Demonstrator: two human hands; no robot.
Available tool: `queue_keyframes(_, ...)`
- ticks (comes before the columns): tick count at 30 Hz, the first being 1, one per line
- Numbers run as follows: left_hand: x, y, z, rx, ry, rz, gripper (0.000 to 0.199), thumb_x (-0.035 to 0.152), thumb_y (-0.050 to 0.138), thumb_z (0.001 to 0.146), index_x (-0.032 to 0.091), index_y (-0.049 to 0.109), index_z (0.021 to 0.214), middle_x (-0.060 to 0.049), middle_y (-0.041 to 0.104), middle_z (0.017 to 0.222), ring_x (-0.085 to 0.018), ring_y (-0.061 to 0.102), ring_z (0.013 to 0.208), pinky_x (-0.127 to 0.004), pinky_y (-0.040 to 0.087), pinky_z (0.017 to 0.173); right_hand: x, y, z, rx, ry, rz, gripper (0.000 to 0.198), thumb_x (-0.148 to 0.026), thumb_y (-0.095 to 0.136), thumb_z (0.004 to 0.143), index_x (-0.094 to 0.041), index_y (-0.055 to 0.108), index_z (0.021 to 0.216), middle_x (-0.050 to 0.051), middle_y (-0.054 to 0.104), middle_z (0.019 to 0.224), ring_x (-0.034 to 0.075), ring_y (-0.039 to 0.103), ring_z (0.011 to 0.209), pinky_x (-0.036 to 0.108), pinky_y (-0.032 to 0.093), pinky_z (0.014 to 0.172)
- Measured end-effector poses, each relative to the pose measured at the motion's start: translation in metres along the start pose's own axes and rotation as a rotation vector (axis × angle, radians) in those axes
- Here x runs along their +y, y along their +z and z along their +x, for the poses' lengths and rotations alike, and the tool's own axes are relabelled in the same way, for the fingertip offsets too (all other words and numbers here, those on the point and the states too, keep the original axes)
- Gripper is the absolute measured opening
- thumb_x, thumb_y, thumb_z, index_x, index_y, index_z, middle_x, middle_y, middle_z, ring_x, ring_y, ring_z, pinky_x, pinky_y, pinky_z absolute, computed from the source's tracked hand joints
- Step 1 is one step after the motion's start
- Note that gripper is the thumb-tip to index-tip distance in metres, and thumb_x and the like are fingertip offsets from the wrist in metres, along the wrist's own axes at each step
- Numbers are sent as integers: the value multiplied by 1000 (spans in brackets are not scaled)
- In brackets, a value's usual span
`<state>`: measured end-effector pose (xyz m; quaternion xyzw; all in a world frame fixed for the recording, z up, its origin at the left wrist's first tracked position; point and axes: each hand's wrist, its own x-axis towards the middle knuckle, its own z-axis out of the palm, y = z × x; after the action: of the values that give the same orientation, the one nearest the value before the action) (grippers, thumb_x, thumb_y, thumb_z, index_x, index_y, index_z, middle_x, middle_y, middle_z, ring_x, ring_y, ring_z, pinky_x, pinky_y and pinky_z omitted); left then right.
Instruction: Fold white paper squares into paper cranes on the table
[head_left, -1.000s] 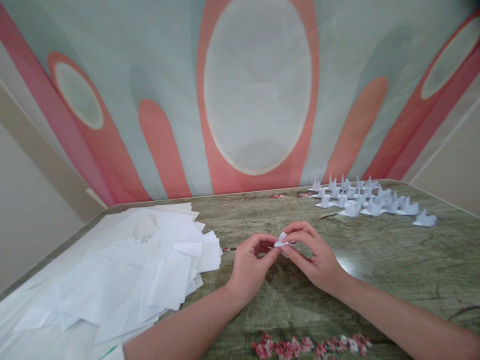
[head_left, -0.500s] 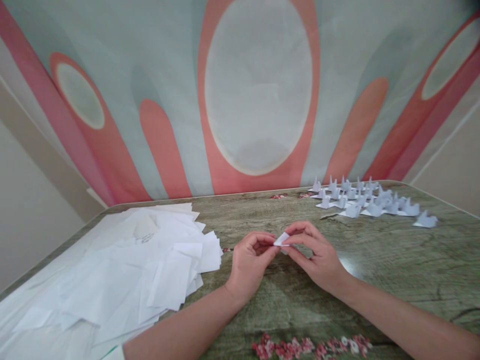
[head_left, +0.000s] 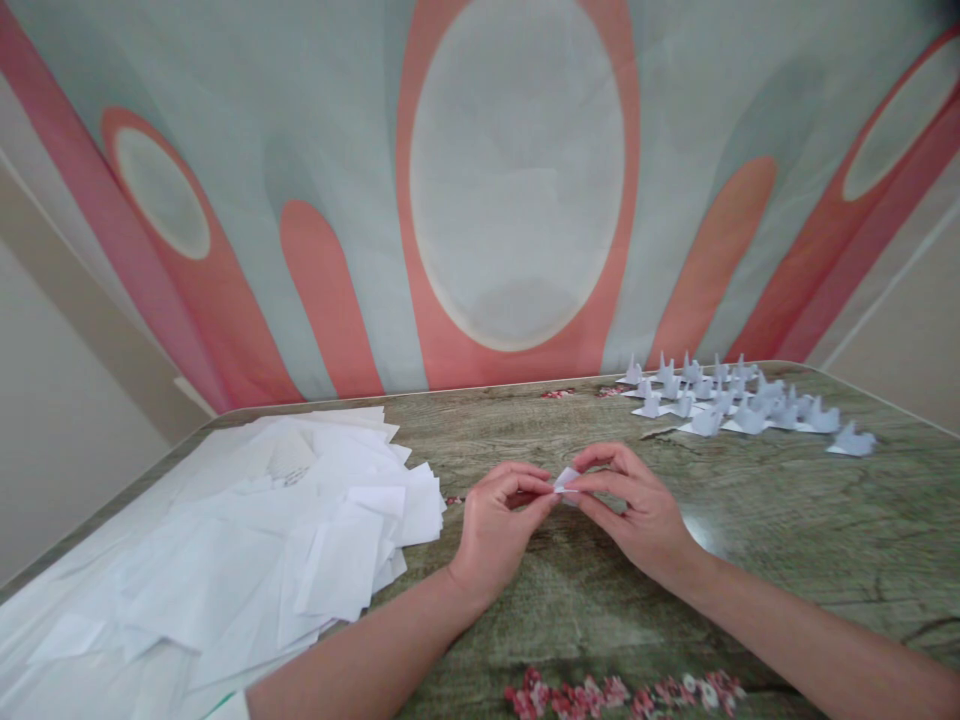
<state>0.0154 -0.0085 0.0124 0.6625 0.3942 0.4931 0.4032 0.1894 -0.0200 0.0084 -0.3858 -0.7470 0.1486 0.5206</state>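
A small folded piece of white paper [head_left: 568, 479] is held above the middle of the table, between both hands. My left hand [head_left: 501, 525] pinches its left end with thumb and fingertips. From the other side, my right hand [head_left: 637, 510] grips it between thumb and fingers. Fingertips hide much of the paper, so its full shape cannot be made out. Several folded white paper birds [head_left: 750, 410] stand grouped at the table's back right.
A broad heap of loose white paper sheets [head_left: 225, 560] covers the table's left side, close to my left forearm. The wood-patterned table [head_left: 787, 540] bears printed pink flowers [head_left: 585, 695] along its front. Behind it hangs a coral and grey patterned backdrop [head_left: 517, 180].
The left fingertips have shifted slightly right along the folded paper, and less of it shows between the hands. Birds and paper heap stay as they were.
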Motion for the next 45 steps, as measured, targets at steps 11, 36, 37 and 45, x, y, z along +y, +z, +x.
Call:
queue_keyframes(11, 7, 0, 0, 3, 103, 149, 7, 12, 63, 72, 16, 64, 66, -5, 62, 84, -14, 59, 80, -29, 45, 78, -4, -1, 2, -20, 100, 48, 9, -22, 58, 80, -21, 66, 84, 6, 53, 94, 18, 54, 91, 33, 44, 82)
queue_keyframes(36, -2, 2, 6, -41, -246, -178, 19, 32, 63, 73, 14, 69, 73, -4, 66, 75, -16, 56, 73, -26, 43, 72, -4, 1, 5, -95, 370, 298, 18, -32, 55, 82, -17, 62, 74, 6, 59, 88, 16, 56, 82, 27, 45, 72)
queue_keyframes(37, -2, 3, 6, -34, -255, -191, 18, 32, 64, 72, 14, 68, 72, -4, 66, 74, -15, 56, 72, -26, 43, 72, -4, 1, 5, -97, 376, 302, 19, -32, 55, 82, -17, 62, 74, 6, 59, 89, 16, 56, 82, 27, 45, 72)
queue_keyframes(45, -6, 3, 7, 20, -368, -351, 24, 36, 66, 70, 12, 65, 75, -3, 64, 69, -12, 53, 65, -23, 41, 65, -4, 0, 5, -93, 519, 402, 21, -38, 52, 82, -18, 58, 85, 2, 61, 78, 14, 57, 71, 25, 46, 67)
